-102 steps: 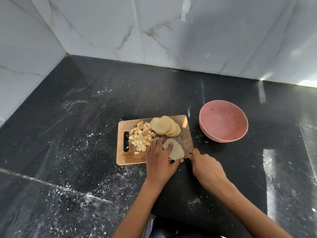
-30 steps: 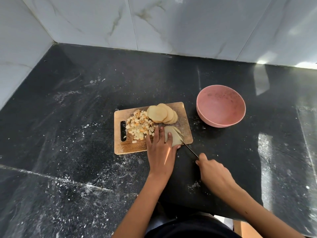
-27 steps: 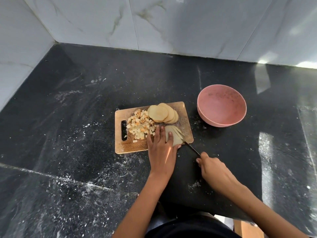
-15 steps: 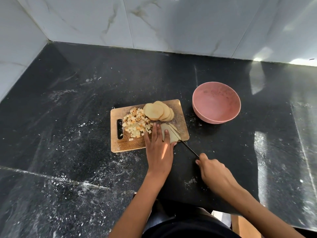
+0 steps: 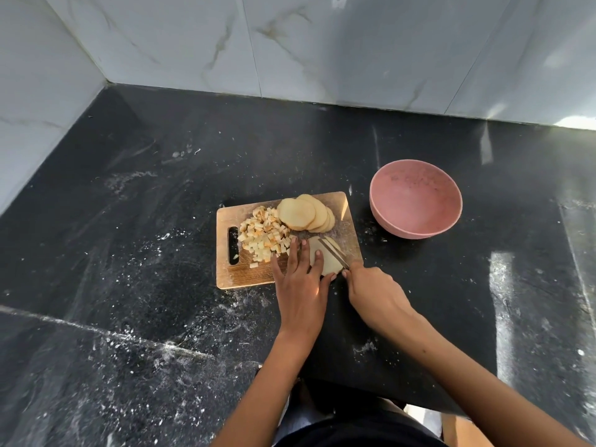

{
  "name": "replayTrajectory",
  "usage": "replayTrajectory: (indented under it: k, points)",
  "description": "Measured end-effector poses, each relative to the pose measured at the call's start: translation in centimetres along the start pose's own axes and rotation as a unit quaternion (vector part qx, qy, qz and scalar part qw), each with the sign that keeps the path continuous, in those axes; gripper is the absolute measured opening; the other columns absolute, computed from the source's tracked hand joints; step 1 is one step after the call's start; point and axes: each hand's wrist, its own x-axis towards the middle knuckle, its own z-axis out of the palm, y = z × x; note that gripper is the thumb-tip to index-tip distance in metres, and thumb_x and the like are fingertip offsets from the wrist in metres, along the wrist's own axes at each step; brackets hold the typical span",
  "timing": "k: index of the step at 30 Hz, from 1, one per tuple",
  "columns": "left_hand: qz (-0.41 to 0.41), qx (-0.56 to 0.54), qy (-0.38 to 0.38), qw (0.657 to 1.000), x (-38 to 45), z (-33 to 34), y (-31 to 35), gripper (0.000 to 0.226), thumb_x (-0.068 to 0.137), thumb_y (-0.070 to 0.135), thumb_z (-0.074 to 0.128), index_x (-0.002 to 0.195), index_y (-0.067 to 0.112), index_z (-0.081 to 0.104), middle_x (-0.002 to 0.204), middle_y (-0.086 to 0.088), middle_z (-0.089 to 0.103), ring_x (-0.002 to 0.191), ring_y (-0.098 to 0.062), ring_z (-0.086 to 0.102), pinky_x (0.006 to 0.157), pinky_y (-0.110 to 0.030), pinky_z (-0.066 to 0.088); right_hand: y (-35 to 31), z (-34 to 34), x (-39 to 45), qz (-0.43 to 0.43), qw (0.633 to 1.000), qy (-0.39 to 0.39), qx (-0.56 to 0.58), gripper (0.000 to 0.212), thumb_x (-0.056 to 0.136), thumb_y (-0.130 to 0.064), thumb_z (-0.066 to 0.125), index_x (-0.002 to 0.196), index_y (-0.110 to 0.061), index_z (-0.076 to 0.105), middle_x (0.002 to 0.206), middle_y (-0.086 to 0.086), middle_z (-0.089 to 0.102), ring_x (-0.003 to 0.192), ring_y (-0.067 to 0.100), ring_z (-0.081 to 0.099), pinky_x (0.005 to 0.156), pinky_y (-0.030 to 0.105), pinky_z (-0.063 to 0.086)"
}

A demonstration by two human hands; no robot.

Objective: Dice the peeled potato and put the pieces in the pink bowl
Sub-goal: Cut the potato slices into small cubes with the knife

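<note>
A small rectangular wooden cutting board (image 5: 283,275) with a slot handle sits on the black speckled stone desk (image 5: 161,221), roughly mid-desk and well in from the back edge. On the board's left half there's a heap of small pale diced potato cubes (image 5: 264,235); at its far edge, a fanned stack of round peeled potato slices (image 5: 304,212) overlaps toward the board's right corner. Near the board's front right corner lies a flat potato slice already cut into strips (image 5: 329,258) — the left hand (image 5: 300,285) is pressed flat on it, fingers spread, so that grip isn't wrapped around anything, just pinning. The right hand (image 5: 374,291) has its grip closed on the handle of a thin-bladed kitchen knife (image 5: 333,254), blade lying diagonally across the strips. The round matte pink bowl (image 5: 416,232) stands just off the board's right edge, apart from it — nothing inside it.
</note>
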Motion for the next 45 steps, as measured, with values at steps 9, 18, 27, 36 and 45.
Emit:
replayTrajectory:
  k: [9,18,27,36,45]
  points:
    - [0.004,-0.021,-0.001,1.0,0.0,0.3,-0.2,0.048,0.09,0.04,0.042,0.12,0.012,0.067,0.136,-0.014,0.055,0.136,-0.031,0.041,0.112,-0.051,0.003,-1.3,0.9,1.0,0.031,0.999,-0.008,-0.036,0.034,0.095,-0.007,0.04,0.129,-0.004,0.036,0.111,0.015,0.062,0.098,0.032,0.063,0.069,0.036,0.043]
    - [0.003,-0.007,0.009,1.0,0.0,0.1,0.0,0.045,0.092,0.041,0.047,0.118,0.012,0.068,0.133,-0.015,0.057,0.134,-0.033,0.043,0.111,-0.052,0.007,0.8,0.2,-0.6,0.012,0.999,-0.035,-0.035,0.027,0.104,-0.023,0.029,0.125,-0.009,0.038,0.113,0.015,0.059,0.101,0.034,0.06,0.072,0.039,0.042]
    - [0.008,-0.019,0.015,1.0,-0.1,0.0,-0.3,0.042,0.088,0.04,0.063,0.121,0.013,0.066,0.138,-0.013,0.053,0.139,-0.029,0.03,0.113,-0.049,-0.006,3.9,1.2,-3.9,0.037,0.998,-0.056,0.006,0.021,0.105,-0.032,0.026,0.095,-0.014,0.032,0.079,0.004,0.049,0.09,0.033,0.06,0.067,0.036,0.041]
    - [-0.012,0.007,-0.006,1.0,0.3,-0.5,0.2,0.045,0.081,0.045,0.069,0.116,0.017,0.069,0.135,-0.01,0.057,0.136,-0.032,0.04,0.112,-0.051,-0.003,2.5,1.0,-2.1,0.024,0.999,-0.026,0.036,0.024,0.104,-0.032,0.028,0.097,-0.012,0.04,0.099,0.017,0.061,0.093,0.035,0.059,0.069,0.036,0.041]
    - [-0.002,0.003,0.001,1.0,0.1,-0.7,-0.1,0.044,0.084,0.047,0.065,0.115,0.017,0.069,0.135,-0.013,0.055,0.138,-0.032,0.038,0.112,-0.048,-0.01,4.2,0.9,-5.0,0.009,1.0,-0.013,0.016,0.025,0.104,-0.035,0.025,0.092,-0.015,0.033,0.07,0.001,0.044,0.07,0.028,0.05,0.064,0.036,0.041]
